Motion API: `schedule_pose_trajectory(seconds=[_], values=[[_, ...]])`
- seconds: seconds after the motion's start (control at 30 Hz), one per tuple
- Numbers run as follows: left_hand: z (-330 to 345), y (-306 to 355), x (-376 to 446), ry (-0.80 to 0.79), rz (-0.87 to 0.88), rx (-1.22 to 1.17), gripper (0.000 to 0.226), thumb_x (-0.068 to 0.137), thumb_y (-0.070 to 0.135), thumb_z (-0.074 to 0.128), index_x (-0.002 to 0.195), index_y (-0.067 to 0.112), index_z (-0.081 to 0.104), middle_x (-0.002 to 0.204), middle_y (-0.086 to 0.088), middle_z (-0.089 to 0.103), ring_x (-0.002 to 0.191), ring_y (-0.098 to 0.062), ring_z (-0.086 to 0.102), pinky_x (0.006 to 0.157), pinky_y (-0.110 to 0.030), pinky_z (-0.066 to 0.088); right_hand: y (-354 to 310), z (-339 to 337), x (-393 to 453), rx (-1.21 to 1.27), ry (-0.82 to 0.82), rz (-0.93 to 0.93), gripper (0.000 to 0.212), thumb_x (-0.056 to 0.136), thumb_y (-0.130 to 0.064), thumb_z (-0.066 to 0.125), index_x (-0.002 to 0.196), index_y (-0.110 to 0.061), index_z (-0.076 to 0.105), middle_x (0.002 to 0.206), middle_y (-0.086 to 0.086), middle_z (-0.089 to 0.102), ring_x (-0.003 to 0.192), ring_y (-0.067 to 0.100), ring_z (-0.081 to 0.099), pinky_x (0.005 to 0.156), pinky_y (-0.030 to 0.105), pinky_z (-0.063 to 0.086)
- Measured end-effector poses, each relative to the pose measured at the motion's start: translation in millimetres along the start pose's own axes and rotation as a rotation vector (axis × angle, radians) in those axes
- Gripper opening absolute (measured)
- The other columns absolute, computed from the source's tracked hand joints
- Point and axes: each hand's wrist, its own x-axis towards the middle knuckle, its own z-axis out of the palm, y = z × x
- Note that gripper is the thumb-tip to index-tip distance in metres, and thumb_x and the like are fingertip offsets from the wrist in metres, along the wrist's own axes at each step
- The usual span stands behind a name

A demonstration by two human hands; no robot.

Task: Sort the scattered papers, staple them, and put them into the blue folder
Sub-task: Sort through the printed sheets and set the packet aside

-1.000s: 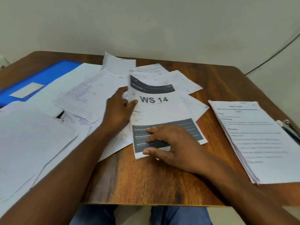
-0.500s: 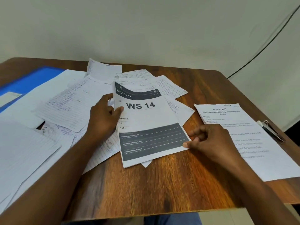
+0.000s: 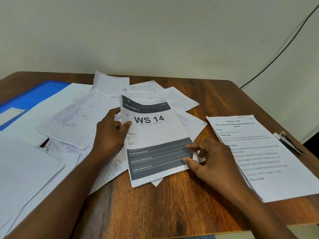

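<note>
Since a moment ago my right hand [image 3: 208, 157] pinches the WS 14 sheet's [image 3: 155, 144] edge while my left hand [image 3: 110, 133] grips its side, squaring it.

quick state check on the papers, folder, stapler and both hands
WS 14 sheet: on top of the middle pile, gripped at both side edges
handwritten papers: scattered, overlapping, unstapled
printed task stack: lying flat on the right, apart from the pile
blue folder: flat at far left, partly under papers
stapler: lying at the right table edge, untouched
left hand: holds the WS 14 sheet's left edge
right hand: pinches its right edge
</note>
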Motion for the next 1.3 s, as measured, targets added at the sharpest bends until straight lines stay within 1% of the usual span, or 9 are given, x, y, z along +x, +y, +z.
schedule_pose_trajectory(seconds=[0.13,0.3,0.43,0.6,0.83,0.9,1.03,1.17,1.3], values=[[0,1,-1,-0.002,-0.015,-0.025,0.046,0.101,0.028,0.070,0.143,0.027,0.052,0.110,0.002,0.078,0.072,-0.004,0.076,0.057,-0.027,0.061,10,-11,3,0.224,-0.062,0.048,0.046,0.079,-0.020,0.087,0.119,-0.038,0.071,0.101,-0.023,0.072,0.096,0.000,0.068,0.077,0.020,0.060],[-1,0,-1,-0.021,-0.012,-0.017,0.048,0.101,0.030,0.070,0.144,0.026,0.051,0.117,0.001,0.077,0.080,-0.012,0.077,0.067,-0.039,0.066,21,-21,8,0.485,-0.106,0.122,0.063,0.087,0.015,0.066,0.128,-0.033,0.068,0.115,-0.015,0.075,0.109,0.006,0.070,0.088,0.024,0.060],[-1,1,0,-0.018,-0.004,0.023,0.048,0.101,0.031,0.069,0.145,0.026,0.050,0.112,0.006,0.076,0.077,-0.010,0.076,0.068,-0.040,0.066,27,-22,10,0.681,-0.059,0.240,0.059,0.086,0.017,0.071,0.128,-0.026,0.069,0.119,-0.002,0.074,0.096,0.019,0.077,0.077,0.033,0.065],[-1,0,0,-0.018,-0.011,0.018,0.047,0.101,0.030,0.069,0.145,0.027,0.050,0.100,0.011,0.075,0.075,-0.013,0.077,0.067,-0.043,0.066,29,-28,14,0.921,-0.084,0.445,0.043,0.083,0.013,0.074,0.119,-0.010,0.071,0.097,0.019,0.079,0.086,0.035,0.078,0.065,0.035,0.066],[0,0,-1,-0.016,-0.003,-0.006,0.045,0.102,0.027,0.068,0.144,0.025,0.051,0.106,0.010,0.075,0.071,-0.009,0.076,0.058,-0.025,0.061,35,-27,15,0.647,-0.124,0.429,0.025,0.083,0.003,0.081,0.106,-0.007,0.077,0.080,0.013,0.079,0.063,0.017,0.073,0.049,0.025,0.057],[0,1,-1,-0.014,-0.001,-0.001,0.044,0.102,0.028,0.068,0.144,0.025,0.051,0.102,0.010,0.077,0.072,-0.013,0.076,0.060,-0.029,0.063,36,-24,16,0.487,-0.105,0.390,0.029,0.078,-0.005,0.088,0.103,-0.015,0.079,0.077,0.006,0.078,0.059,0.013,0.070,0.049,0.024,0.054],[-1,-1,0,-0.016,-0.004,0.004,0.045,0.102,0.029,0.069,0.144,0.026,0.052,0.095,0.010,0.077,0.074,-0.016,0.077,0.069,-0.044,0.066,35,-22,19,0.385,-0.116,0.363,0.045,0.065,-0.020,0.098,0.106,-0.026,0.079,0.089,0.001,0.074,0.064,0.012,0.066,0.052,0.023,0.051],[0,0,1,-0.024,-0.006,0.013,0.048,0.102,0.032,0.069,0.146,0.026,0.051,0.102,0.017,0.072,0.075,-0.010,0.076,0.065,-0.032,0.065,31,-18,22,0.244,-0.089,0.321,0.028,0.079,-0.028,0.090,0.106,-0.024,0.081,0.089,-0.011,0.074,0.076,0.010,0.070,0.057,0.018,0.049],[0,0,1,0.010,0.031,0.045,0.047,0.102,0.031,0.068,0.146,0.025,0.052,0.109,0.007,0.078,0.072,-0.006,0.075,0.060,-0.027,0.063,27,-13,22,0.128,-0.052,0.277,0.027,0.079,-0.032,0.090,0.104,-0.025,0.081,0.081,-0.015,0.072,0.074,0.004,0.068,0.064,0.015,0.045]])
